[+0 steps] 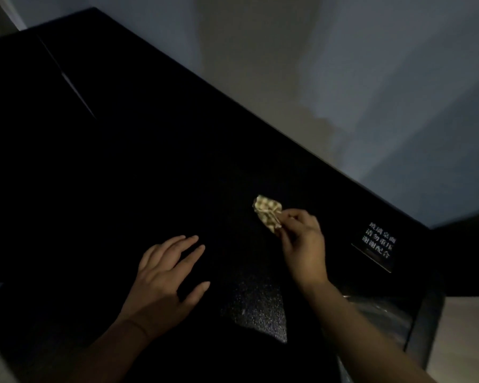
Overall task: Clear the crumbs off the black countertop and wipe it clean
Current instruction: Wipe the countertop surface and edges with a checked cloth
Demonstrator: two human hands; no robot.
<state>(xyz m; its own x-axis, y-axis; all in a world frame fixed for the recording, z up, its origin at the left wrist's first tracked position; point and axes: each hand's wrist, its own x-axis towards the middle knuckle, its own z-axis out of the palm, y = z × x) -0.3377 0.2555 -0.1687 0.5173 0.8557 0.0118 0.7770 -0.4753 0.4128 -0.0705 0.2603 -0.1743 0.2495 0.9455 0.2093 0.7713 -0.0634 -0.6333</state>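
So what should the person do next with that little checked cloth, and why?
Probably press the crumpled checked cloth flat on the black countertop and draw it toward the speckled patch nearer the body. The right hand only pinches it by one end, so little of it would wipe; the left hand is spread open, holding nothing.

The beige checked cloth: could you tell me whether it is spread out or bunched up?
Bunched up: the beige checked cloth is a crumpled wad pinched by fingers of the right hand.
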